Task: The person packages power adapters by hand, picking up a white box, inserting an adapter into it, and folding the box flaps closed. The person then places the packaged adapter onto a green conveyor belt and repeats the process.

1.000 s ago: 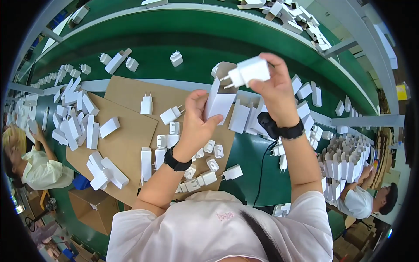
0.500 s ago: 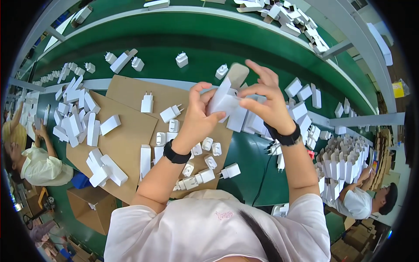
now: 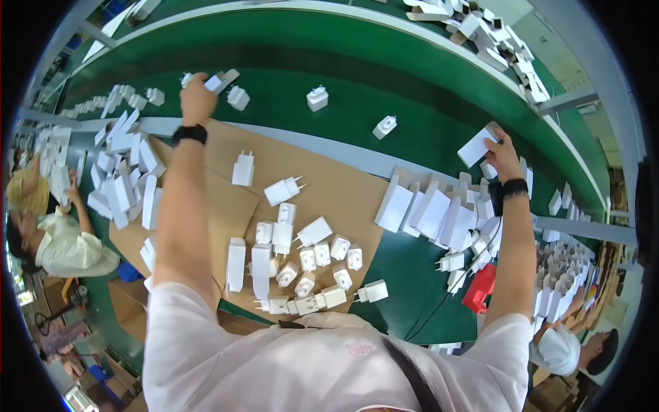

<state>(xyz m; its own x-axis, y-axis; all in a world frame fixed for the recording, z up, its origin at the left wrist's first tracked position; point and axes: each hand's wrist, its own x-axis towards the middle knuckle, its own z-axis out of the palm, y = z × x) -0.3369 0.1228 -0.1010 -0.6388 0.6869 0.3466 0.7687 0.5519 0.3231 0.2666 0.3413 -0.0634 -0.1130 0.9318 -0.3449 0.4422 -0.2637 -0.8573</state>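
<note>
My left hand (image 3: 198,99) reaches out to the far left over the green belt. Its fingertips are hidden, so their grip cannot be made out. A white plug charger (image 3: 186,79) shows just left of these fingers, and an open white box (image 3: 221,81) lies against their right side. At the right, my right hand (image 3: 504,155) is closed round a slim white box (image 3: 476,145), tilted above the belt's near edge. Below it stands a row of white boxes (image 3: 432,209), several with flaps raised.
Loose chargers (image 3: 305,257) cover the brown cardboard (image 3: 360,199). White boxes (image 3: 123,185) pile up at the left. A red object (image 3: 479,288) and a black cable (image 3: 432,312) lie near my right forearm. Co-workers (image 3: 68,247) sit on both sides; grey rails frame the belt.
My hands have parted from the white box they both held. The left has swung to the far left by the charger; the right has moved right, holding a box.
</note>
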